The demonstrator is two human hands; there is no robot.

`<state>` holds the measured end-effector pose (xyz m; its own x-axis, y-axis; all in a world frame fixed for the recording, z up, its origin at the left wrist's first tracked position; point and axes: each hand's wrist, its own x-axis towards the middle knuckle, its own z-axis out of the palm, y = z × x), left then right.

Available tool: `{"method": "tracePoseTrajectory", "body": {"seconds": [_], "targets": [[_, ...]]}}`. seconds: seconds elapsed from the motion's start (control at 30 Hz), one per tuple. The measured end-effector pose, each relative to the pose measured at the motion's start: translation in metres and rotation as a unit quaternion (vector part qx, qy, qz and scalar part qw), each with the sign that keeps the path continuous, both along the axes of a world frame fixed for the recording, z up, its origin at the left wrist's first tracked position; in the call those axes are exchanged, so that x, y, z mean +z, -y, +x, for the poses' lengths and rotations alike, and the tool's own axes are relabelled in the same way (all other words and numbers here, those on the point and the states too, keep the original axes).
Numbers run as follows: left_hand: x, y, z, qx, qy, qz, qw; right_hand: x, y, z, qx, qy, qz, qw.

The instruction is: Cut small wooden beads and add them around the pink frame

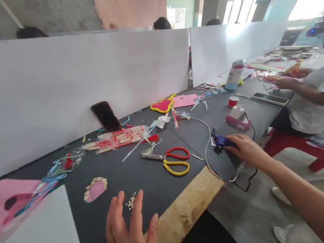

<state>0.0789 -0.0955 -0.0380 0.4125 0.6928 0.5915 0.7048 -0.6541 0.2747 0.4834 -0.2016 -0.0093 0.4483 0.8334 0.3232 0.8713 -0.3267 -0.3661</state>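
My right hand [246, 149] is closed around the handle of a blue glue gun [221, 141] at the table's right side. Fingers spread and holding nothing, my left hand [133, 234] hovers by the near edge. Just beyond its fingertips lies a small pile of pale beads or grains [131, 202]. Further left sits a small pink piece [96, 189] with pale bits along its rim. Scissors [171, 160] with one red and one yellow handle rest between my hands, blades pointing left.
A phone [106, 116] leans against the white partition [74, 78]. Wrapped sticks [118, 139] lie before it. A cable [207, 130] loops near the glue gun. A power strip [238, 122], red spool [233, 101] and bottle [235, 74] stand right. Another person [321, 90] sits there.
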Motion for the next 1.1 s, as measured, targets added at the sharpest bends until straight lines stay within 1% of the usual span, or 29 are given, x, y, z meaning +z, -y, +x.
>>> {"method": "tracePoseTrajectory", "body": {"seconds": [0.13,0.23,0.33,0.47,0.53,0.63,0.73,0.83,0.97,1.03,1.1], "targets": [[-0.003,0.004,0.001,-0.002,-0.012,0.000,1.000,-0.003,0.002,0.002,-0.031,-0.065,0.070,0.995],[-0.005,0.007,0.002,0.001,-0.014,-0.017,1.000,0.000,0.005,0.005,-0.078,-0.125,0.140,0.979],[-0.005,0.008,0.005,-0.008,-0.004,-0.026,1.000,0.005,0.008,0.004,-0.102,-0.222,0.193,0.950],[-0.008,0.007,0.008,-0.019,-0.001,-0.028,0.999,0.018,0.014,-0.007,-0.081,-0.381,0.238,0.890],[-0.010,0.006,0.008,-0.031,-0.002,-0.023,0.999,0.026,0.018,-0.014,-0.065,-0.453,0.240,0.856],[-0.013,0.005,0.008,-0.042,-0.005,-0.021,0.999,0.033,0.020,-0.026,-0.038,-0.542,0.221,0.810],[-0.013,0.006,0.006,-0.031,-0.004,-0.029,0.999,0.035,0.019,-0.036,-0.015,-0.600,0.198,0.775],[-0.012,0.006,0.002,-0.021,-0.002,-0.035,0.999,0.032,0.015,-0.044,-0.007,-0.631,0.182,0.754],[-0.015,0.007,-0.006,-0.008,0.012,-0.054,0.998,0.030,0.011,-0.054,-0.008,-0.665,0.178,0.725],[-0.017,0.008,-0.009,-0.004,0.021,-0.061,0.998,0.030,0.010,-0.060,0.003,-0.668,0.169,0.724],[-0.017,0.009,-0.010,0.001,0.026,-0.071,0.997,0.026,0.009,-0.069,0.019,-0.661,0.152,0.735]]}}
